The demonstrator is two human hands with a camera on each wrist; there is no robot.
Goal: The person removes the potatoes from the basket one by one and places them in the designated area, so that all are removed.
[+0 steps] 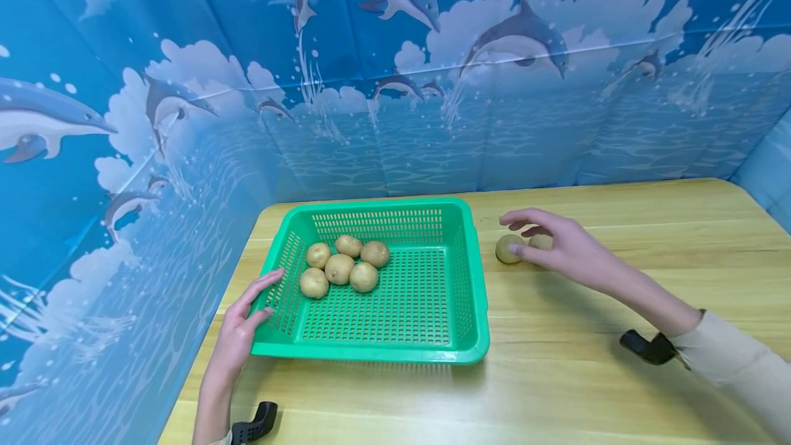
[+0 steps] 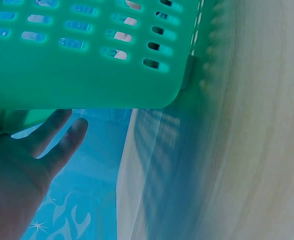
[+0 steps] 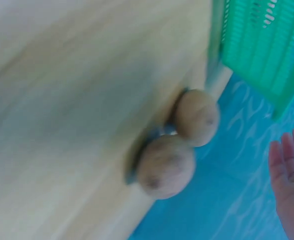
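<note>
My left hand (image 1: 237,325) rests at the left rim of a green plastic basket (image 1: 371,356), its fingers fairly straight. Two of that hand's fingers (image 2: 69,140) show beside the basket in the left wrist view. Several potatoes (image 1: 339,269) lie grouped in the basket's left half. To the right of the basket, my right hand (image 1: 571,249) hovers with thumb and fingers apart over two potatoes on the table. The nearer-to-basket potato (image 1: 509,249) is partly covered by the thumb; the other potato (image 1: 540,242) sits behind the hand. Both show in the right wrist view, uncovered.
The basket and loose potatoes stand on a light wooden table (image 1: 556,376). A blue dolphin-print curtain (image 1: 432,136) hangs along its back and left edges. Black wrist devices (image 1: 649,347) are strapped to both forearms.
</note>
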